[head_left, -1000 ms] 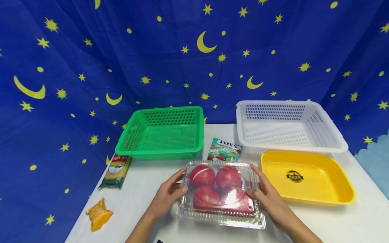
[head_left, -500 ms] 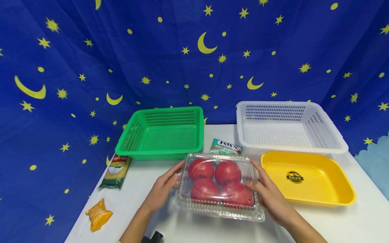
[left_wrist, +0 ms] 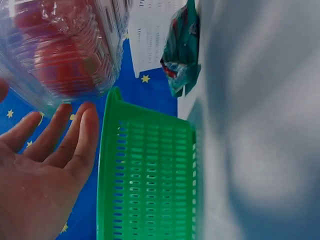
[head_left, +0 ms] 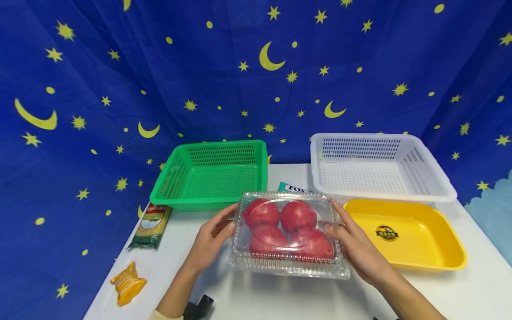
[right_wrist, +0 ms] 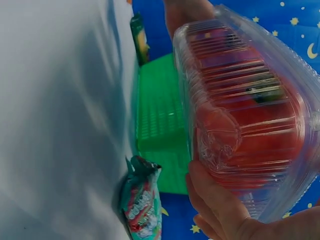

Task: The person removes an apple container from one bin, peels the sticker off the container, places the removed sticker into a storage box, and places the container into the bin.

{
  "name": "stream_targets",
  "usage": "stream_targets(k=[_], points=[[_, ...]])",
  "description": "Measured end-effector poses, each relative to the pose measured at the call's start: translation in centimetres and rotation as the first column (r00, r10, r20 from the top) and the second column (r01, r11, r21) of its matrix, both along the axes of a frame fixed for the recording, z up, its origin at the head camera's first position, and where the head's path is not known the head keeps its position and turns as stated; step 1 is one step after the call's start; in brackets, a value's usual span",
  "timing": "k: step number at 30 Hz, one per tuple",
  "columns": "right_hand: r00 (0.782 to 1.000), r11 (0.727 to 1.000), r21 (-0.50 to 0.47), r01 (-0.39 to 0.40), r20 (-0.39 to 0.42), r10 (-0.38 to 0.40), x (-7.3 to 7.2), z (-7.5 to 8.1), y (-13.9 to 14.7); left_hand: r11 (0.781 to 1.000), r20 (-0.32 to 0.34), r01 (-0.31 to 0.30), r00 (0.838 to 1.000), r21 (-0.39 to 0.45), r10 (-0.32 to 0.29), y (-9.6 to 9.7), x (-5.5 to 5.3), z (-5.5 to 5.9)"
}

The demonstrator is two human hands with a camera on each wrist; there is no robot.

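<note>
A clear plastic clamshell box [head_left: 288, 266] with several round red fruits [head_left: 298, 216] inside is held up over the table, tilted toward me. My left hand [head_left: 210, 238] holds its left edge, thumb by the rim; the left wrist view shows the fingertips [left_wrist: 87, 112] at the box's underside. On the right edge my right hand [head_left: 358, 246] grips, thumb over the lid and other fingers [right_wrist: 210, 190] beneath. Behind the box a teal FOX'S candy bag [head_left: 294, 187] is mostly hidden in the head view.
At the back left stands a green basket [head_left: 216, 205], at the back right a white one [head_left: 384, 195]. A yellow tray [head_left: 420, 235] lies before the white basket. A green Olivoila packet [head_left: 151, 226] and an orange packet [head_left: 129, 284] lie along the left side of the table [head_left: 168, 249].
Both hands have lifted the fruit box and moved it away from me, so it covers more of the candy bag. The baskets, tray and packets stay in place.
</note>
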State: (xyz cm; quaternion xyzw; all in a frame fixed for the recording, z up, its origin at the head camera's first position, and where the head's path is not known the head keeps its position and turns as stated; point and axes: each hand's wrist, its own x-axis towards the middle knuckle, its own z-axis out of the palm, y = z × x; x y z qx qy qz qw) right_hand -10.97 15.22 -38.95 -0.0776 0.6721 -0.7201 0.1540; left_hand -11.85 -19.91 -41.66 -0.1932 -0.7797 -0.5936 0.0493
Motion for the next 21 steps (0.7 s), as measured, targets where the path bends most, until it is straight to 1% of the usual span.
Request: stream_targets(k=[3, 5, 7, 8, 10, 13, 14, 17, 19, 21], points=[[1.0, 1.0, -0.018, -0.01, -0.014, 0.01, -0.3, 0.2, 0.0, 0.998, -0.038, -0.059, 0.998, -0.027, 0.058, -0.1, -0.4, 0.1], [1.0, 0.999, -0.031, -0.015, -0.012, 0.015, -0.6, 0.3, 0.0, 0.996, -0.063, -0.09, 0.994, -0.023, 0.089, -0.1, -0.8, 0.1], [1.0, 0.999, -0.04, -0.018, -0.006, 0.018, -0.9, 0.5, 0.1, 0.991, -0.094, -0.132, 0.987, -0.019, 0.129, -0.1, -1.3, -0.1], [1.0, 0.999, -0.038, -0.018, -0.004, 0.018, -1.0, 0.5, 0.1, 0.986, -0.116, -0.162, 0.981, -0.027, 0.158, -0.1, -1.6, -0.2], [1.0, 0.999, -0.029, -0.015, -0.003, 0.015, -1.3, 0.6, 0.1, 0.973, -0.167, -0.225, 0.963, -0.056, 0.214, -0.1, -2.2, -0.5], [1.0, 1.0, 0.003, -0.007, -0.019, 0.007, -1.5, 0.7, 0.0, 0.943, -0.26, -0.312, 0.926, -0.116, 0.274, -0.3, -2.9, -1.0], [1.0, 1.0, 0.01, -0.002, -0.023, 0.002, -1.6, 0.7, -0.1, 0.934, -0.295, -0.331, 0.913, -0.136, 0.281, -0.3, -3.1, -1.1], [1.0, 1.0, 0.016, 0.006, -0.025, -0.006, -1.8, 0.7, -0.1, 0.909, -0.393, -0.367, 0.879, -0.195, 0.271, -0.4, -3.6, -1.4], [1.0, 1.0, 0.005, 0.008, -0.018, -0.008, -1.9, 0.7, -0.1, 0.89, -0.439, -0.393, 0.859, -0.233, 0.264, -0.5, -3.9, -1.5], [1.0, 1.0, -0.008, 0.006, -0.011, -0.006, -2.0, 0.7, -0.1, 0.872, -0.465, -0.415, 0.845, -0.259, 0.264, -0.6, -4.3, -1.8]])
